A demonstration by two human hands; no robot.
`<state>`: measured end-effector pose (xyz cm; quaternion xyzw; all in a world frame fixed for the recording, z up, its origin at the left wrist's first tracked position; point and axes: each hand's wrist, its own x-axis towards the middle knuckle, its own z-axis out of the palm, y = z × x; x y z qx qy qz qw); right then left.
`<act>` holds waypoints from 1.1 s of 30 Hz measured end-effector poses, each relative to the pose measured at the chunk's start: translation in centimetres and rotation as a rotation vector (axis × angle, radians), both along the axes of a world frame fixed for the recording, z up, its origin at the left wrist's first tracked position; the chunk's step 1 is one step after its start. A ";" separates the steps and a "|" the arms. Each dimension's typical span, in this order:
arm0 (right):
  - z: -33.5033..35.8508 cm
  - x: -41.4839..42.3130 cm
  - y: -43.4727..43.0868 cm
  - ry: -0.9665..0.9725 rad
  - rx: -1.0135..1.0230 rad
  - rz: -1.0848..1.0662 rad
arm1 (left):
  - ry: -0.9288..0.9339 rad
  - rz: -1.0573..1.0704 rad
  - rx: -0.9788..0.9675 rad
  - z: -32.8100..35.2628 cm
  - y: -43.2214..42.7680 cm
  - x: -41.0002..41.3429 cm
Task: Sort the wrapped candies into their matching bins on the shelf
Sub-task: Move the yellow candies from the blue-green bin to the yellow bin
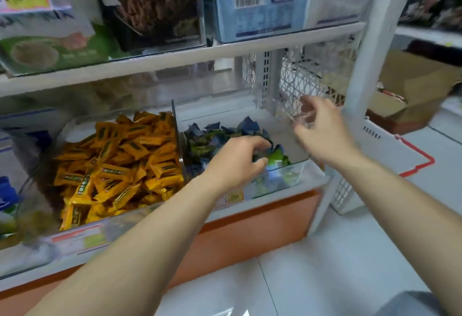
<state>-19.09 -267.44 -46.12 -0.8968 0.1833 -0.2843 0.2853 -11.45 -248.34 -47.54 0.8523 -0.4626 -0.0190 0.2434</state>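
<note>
Wrapped candies (217, 138): blue and green ones, heaped in the right-hand clear bin (287, 178) on the lower shelf (250, 228).
Left fingers (261, 144): curled down into the pile with the thumb underneath, closing round a few blue and green wrappers at the front of the heap.
Left hand (235, 158): knuckles up, just over the bin's front wall, with the forearm reaching in from lower left.
Right fingers (303, 128): bent loosely and smeared by blur; whether they hold anything cannot be told.
Right hand (325, 135): up in the air above the bin's right end, clear of the candies.
Orange candies (120, 163): a full mound in the neighbouring bin on the left, with a clear divider (177, 138) between the two lots.
Shelf front: orange, with a yellow price tag (233, 197) on the lip just under the left wrist.
Upper shelf (175, 57): boxed goods, a dark carton (155, 8) and a blue one (260, 13).
Off to the right: a white basket (400, 150) with a red handle on the pale floor (325, 265), and a cardboard box (412, 85) behind it.
</note>
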 end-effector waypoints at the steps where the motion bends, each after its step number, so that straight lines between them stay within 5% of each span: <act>1: -0.4 0.0 -0.3 0.055 0.015 0.011 | -0.001 -0.004 0.010 -0.2 -1.3 0.3; 9: -3.9 -0.9 -1.9 0.271 0.057 0.332 | 0.187 -0.184 0.378 -1.1 -6.5 3.4; 18: -4.4 -0.9 -2.6 0.233 0.060 0.377 | -0.314 0.145 0.723 1.9 -4.2 8.2; 23: -4.6 -0.8 -2.6 0.218 0.054 0.379 | -0.278 0.095 0.489 1.8 -5.4 7.1; 28: -4.7 -0.7 -2.7 0.213 0.066 0.387 | 0.210 -0.142 0.480 -1.4 -7.5 5.8; 33: -4.5 -0.8 -2.7 0.218 0.067 0.383 | -0.019 -0.103 0.505 -3.1 -8.1 6.8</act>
